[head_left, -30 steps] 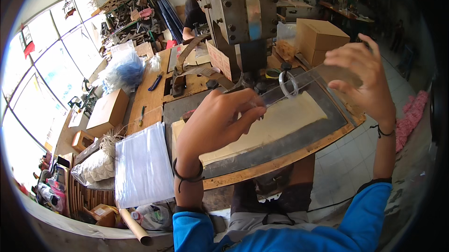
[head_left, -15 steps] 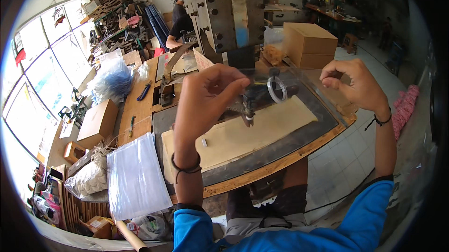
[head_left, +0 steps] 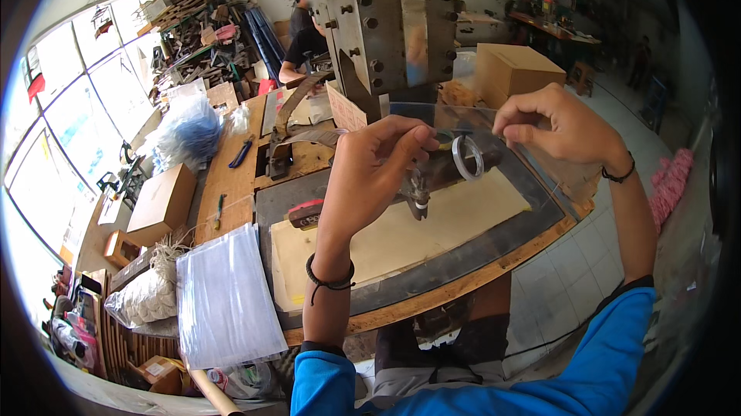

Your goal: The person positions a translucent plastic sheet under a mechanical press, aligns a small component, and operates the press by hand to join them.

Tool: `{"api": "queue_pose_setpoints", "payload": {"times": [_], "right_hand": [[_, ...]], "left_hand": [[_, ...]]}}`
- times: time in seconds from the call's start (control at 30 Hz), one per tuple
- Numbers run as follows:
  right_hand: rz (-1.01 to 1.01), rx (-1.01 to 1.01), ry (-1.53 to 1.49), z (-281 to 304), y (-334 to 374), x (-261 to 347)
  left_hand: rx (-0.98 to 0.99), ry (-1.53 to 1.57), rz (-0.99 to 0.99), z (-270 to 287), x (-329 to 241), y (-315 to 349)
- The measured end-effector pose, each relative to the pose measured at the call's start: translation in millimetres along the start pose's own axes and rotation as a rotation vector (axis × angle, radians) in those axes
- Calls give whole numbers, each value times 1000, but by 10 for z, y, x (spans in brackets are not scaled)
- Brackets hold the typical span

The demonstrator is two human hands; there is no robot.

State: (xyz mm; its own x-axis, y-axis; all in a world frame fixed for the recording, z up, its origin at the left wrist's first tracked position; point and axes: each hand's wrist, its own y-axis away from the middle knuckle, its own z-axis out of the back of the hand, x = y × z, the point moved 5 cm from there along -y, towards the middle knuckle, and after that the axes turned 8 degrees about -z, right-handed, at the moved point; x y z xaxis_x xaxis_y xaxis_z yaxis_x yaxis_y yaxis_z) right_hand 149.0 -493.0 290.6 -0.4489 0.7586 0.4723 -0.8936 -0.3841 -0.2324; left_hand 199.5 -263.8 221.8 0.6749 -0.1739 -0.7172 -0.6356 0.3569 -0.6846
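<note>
My left hand (head_left: 378,165) is raised over the worktable, thumb and fingers pinched together. Across from it is my right hand (head_left: 567,126), its fingers also curled into a pinch. A clear plastic sheet (head_left: 448,116), faint and see-through, spans the gap between them; its full outline is hard to make out. Behind it, a shiny ring (head_left: 468,157) shows beside the machine. Just right of my left hand, a metal piece with a forked tip (head_left: 419,204) points down. Below lies a tan board (head_left: 386,235) on a dark mat (head_left: 471,258).
A heavy bolted machine head (head_left: 386,34) rises beyond my hands. Left are a stack of clear plastic sheets (head_left: 228,292), a blue cutter (head_left: 241,152) and a cardboard box (head_left: 160,201). A red and dark object (head_left: 306,213) sits by my left forearm. Another person (head_left: 301,38) sits behind the machine.
My hands have drawn closer together, the left moving right and the right moving left. The red and dark object shows from behind my left arm; a small metallic piece on the board no longer shows.
</note>
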Motion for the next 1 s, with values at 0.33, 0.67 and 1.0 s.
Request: {"api": "queue_pose_setpoints", "payload": {"times": [0.33, 0.67, 1.0], "right_hand": [[89, -4, -88, -163, -223, 324], [-55, 37, -137, -112, -219, 269], [-67, 95, -4, 224, 4, -186]], "left_hand": [[-186, -10, -28, 132, -215, 83], [-302, -278, -86, 394, -136, 19], [-474, -137, -135, 700, 19, 4]]}}
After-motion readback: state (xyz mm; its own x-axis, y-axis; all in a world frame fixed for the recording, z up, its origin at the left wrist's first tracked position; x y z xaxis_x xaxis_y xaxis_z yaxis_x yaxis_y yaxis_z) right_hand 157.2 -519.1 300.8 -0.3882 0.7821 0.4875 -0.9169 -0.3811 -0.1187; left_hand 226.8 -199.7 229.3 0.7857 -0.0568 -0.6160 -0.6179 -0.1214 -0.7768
